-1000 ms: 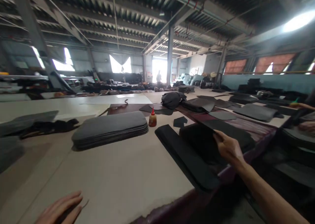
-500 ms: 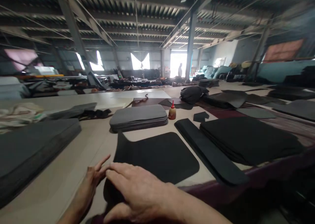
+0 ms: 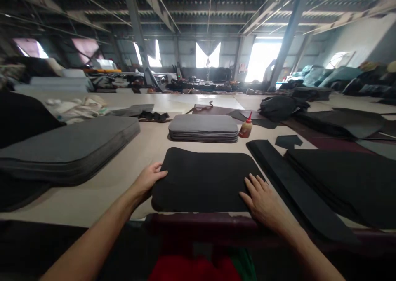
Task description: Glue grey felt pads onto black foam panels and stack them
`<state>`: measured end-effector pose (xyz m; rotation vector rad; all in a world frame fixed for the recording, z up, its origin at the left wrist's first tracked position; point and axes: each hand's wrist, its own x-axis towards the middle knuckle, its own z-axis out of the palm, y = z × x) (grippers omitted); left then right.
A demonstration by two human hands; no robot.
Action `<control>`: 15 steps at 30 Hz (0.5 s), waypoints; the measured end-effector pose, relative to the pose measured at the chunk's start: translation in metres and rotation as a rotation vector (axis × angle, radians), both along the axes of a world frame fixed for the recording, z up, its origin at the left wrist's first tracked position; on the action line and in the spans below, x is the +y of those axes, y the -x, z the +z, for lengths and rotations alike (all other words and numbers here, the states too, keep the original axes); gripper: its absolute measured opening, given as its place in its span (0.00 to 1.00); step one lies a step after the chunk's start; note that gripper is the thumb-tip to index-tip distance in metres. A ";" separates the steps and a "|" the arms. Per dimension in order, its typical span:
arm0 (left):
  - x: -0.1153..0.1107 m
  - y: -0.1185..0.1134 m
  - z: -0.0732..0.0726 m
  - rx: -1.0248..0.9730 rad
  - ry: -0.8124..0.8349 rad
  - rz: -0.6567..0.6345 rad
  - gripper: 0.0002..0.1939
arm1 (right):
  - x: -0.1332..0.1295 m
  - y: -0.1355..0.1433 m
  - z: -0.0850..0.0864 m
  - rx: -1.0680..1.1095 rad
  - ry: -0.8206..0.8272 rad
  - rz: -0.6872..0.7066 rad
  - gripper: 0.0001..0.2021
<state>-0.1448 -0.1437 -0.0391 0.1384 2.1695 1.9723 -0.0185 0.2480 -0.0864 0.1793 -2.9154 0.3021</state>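
Note:
A black sheet with rounded corners (image 3: 204, 180) lies flat on the table in front of me. My left hand (image 3: 150, 180) grips its left edge, thumb on top and the other fingers partly hidden at the rim. Flat on the sheet's right side rests my right hand (image 3: 258, 194), fingers spread. Just behind the sheet stands a neat stack of grey rounded panels (image 3: 202, 126). Beside that stack is a small glue-type bottle with a red pointed cap (image 3: 246, 126). Long dark folded strips (image 3: 297, 186) run along the right of the sheet.
A thick stack of grey panels (image 3: 71, 143) occupies the left of the pale table (image 3: 145, 143). Dark sheets (image 3: 346, 182) are piled at the right, near a small dark scrap (image 3: 288, 141). Farther back lie a bundled dark cloth (image 3: 283, 108) and pale crumpled fabric (image 3: 78, 108).
My hands, formerly close together at the sheet's near left corner, have parted to its two sides. The sheet's raised far left corner now lies flatter and the sheet sits squarer. My view has turned left.

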 end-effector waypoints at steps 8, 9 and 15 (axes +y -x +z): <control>-0.024 0.035 -0.011 0.170 0.370 0.214 0.30 | -0.033 0.009 -0.008 0.081 -0.102 -0.128 0.31; -0.025 0.037 -0.013 0.191 0.408 0.234 0.31 | -0.035 0.009 -0.006 0.078 -0.096 -0.128 0.30; -0.028 0.029 -0.025 0.303 0.573 0.293 0.27 | -0.037 0.008 -0.004 0.072 -0.102 -0.115 0.29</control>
